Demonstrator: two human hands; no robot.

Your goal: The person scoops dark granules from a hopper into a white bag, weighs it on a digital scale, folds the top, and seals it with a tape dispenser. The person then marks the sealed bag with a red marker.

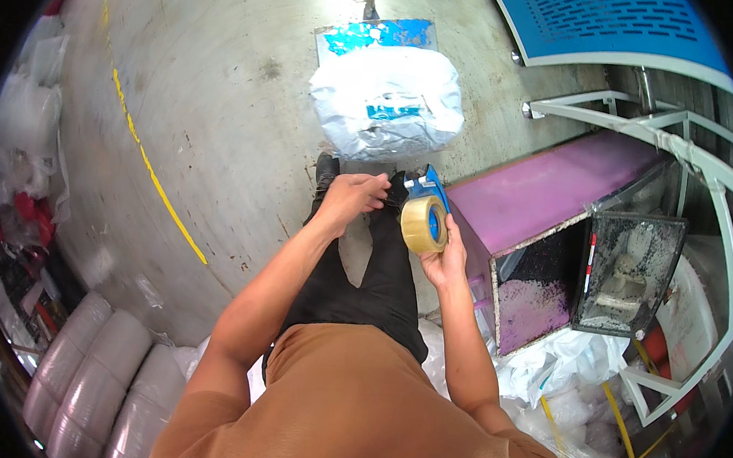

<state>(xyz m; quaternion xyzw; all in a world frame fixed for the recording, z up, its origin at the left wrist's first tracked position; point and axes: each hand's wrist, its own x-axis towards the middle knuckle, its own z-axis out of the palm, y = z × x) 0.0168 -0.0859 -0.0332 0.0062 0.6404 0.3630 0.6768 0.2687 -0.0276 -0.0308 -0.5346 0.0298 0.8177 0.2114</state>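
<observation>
My right hand (446,255) is closed around a blue tape dispenser (433,185) loaded with a thick roll of yellowish clear packing tape (418,225). To its left, my left hand (353,201) hovers above my legs with fingers stretched out, holding nothing that I can see. Beyond both hands, a bulky white plastic-wrapped package (387,104) with a blue-green patch on its front rests on a worn blue-and-grey platform (377,35). Neither hand touches the package.
A purple box-like cabinet (546,181) with an open dark end lies at the right, beside a white metal frame (706,157) and a blue slotted panel (605,25). Bubble-wrap rolls (77,362) stand at the lower left. A yellow line (148,165) marks the floor.
</observation>
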